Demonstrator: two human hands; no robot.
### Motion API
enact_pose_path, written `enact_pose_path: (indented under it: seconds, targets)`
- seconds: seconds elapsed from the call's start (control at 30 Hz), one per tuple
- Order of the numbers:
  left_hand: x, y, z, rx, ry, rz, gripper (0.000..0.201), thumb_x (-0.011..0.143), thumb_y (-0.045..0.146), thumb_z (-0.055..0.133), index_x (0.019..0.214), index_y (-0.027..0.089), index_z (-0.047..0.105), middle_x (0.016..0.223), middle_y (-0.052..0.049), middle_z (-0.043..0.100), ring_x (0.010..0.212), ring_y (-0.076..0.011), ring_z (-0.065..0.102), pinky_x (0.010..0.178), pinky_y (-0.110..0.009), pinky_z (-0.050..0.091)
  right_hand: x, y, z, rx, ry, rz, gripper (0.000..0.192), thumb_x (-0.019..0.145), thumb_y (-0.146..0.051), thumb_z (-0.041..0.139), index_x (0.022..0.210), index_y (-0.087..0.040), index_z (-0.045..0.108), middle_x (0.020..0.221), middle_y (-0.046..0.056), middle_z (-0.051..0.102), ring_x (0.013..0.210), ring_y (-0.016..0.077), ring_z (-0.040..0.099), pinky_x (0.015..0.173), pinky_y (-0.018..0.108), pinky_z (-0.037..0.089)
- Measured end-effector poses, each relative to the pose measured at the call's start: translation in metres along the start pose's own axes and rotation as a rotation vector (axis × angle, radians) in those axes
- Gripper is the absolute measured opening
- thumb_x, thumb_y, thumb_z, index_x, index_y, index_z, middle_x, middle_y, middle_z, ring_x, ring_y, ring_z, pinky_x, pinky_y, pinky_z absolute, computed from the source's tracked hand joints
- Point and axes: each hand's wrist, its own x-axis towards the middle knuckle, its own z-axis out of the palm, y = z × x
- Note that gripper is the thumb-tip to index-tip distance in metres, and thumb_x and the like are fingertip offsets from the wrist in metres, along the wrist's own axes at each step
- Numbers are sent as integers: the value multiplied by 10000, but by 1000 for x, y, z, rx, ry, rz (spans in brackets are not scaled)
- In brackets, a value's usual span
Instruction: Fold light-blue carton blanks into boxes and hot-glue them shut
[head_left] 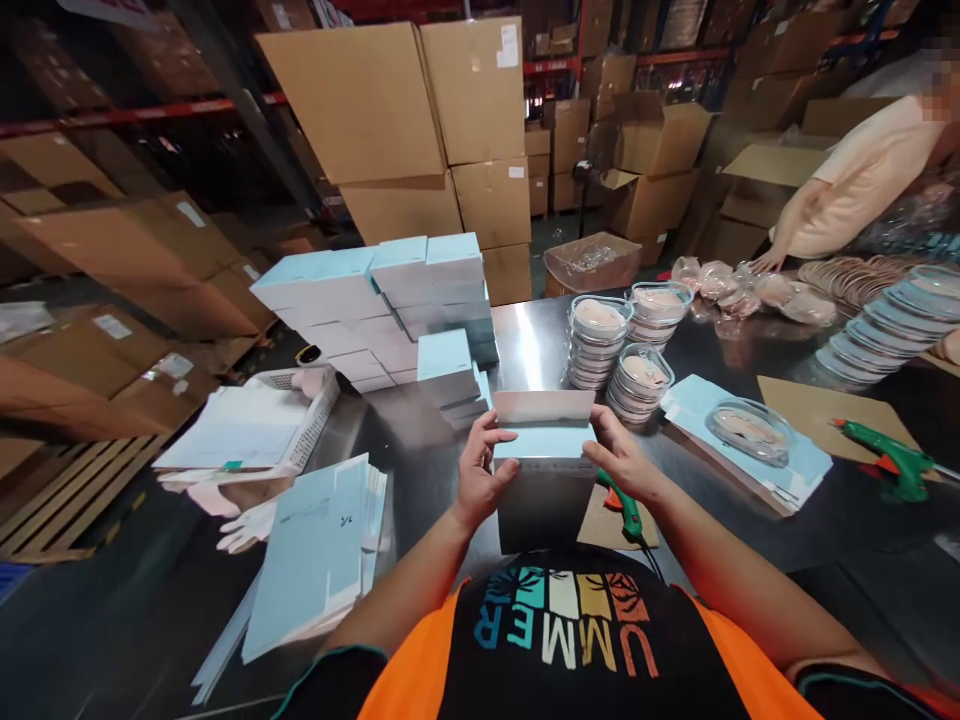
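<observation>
In front of my chest I hold a light-blue box (544, 443) by its two sides, with one pale end flap standing up. My left hand (484, 468) grips the left side, thumb toward me and fingers behind. On the opposite side my right hand (621, 455) pinches the edge between thumb and fingers. Below my right wrist a green glue gun (628, 512) lies on a piece of brown cardboard (596, 530). Just beyond the box are a few small blue boxes (444, 358), next to a larger stack of pale blue boxes (330, 285).
Flat blue card sheets (311, 550), white gloves (251, 525) and a white basket (319, 425) lie left. Right are stacks of clear-wrapped round items (598, 345), more blue sheets (795, 460) and another glue gun (892, 460). A co-worker (847, 200) reaches across the far right.
</observation>
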Motion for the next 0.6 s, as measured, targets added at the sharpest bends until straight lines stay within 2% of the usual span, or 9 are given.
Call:
enact_pose_path:
  seconds: [0.07, 0.1, 0.17, 0.27, 0.43, 0.6]
  targets:
    - [2, 0, -1, -76, -7, 24, 606, 770, 758, 802, 1005, 226, 631, 1257, -154, 690, 1230, -324, 696, 1043, -470, 545, -4, 5, -7, -79, -71, -48, 805, 815, -676, 816, 1443, -244, 561, 1369, 134, 687, 1273, 314, 671, 1027, 443, 593]
    - [4, 1, -2, -120, -15, 34, 591, 780, 730, 814, 1026, 239, 597, 1199, -135, 707, 1195, -310, 716, 1039, -477, 553, -7, 6, -10, -132, -88, -71, 789, 803, -649, 850, 1428, -248, 583, 1409, 146, 664, 1315, 318, 653, 1036, 443, 592]
    - [7, 3, -4, -164, -56, 60, 541, 810, 684, 821, 1029, 251, 581, 1111, -106, 720, 1149, -296, 737, 1033, -487, 567, -11, 7, -12, -239, -95, -141, 618, 871, -566, 837, 1370, -257, 645, 1480, 158, 621, 1389, 309, 612, 1081, 454, 570]
    - [12, 8, -11, -104, -179, 146, 421, 870, 638, 789, 974, 241, 693, 1124, -125, 723, 1188, -315, 726, 1057, -527, 568, -16, 4, -10, -316, -95, -264, 413, 993, -467, 737, 1355, -275, 695, 1558, 160, 581, 1457, 300, 563, 1167, 516, 505]
    - [17, 14, -22, -17, -330, 313, 294, 976, 547, 701, 1052, 284, 809, 1202, -125, 798, 1375, -348, 640, 1169, -635, 473, -17, -2, -6, -367, -145, -279, 380, 1060, -405, 646, 1421, -304, 708, 1647, 148, 514, 1523, 304, 502, 1217, 554, 456]
    - [20, 13, -27, -35, -375, 363, 196, 999, 434, 708, 1092, 305, 824, 1108, -100, 836, 1233, -312, 717, 1074, -573, 543, -16, 1, -7, -355, -203, -280, 377, 1075, -369, 626, 1441, -332, 706, 1652, 123, 511, 1537, 285, 487, 1241, 520, 440]
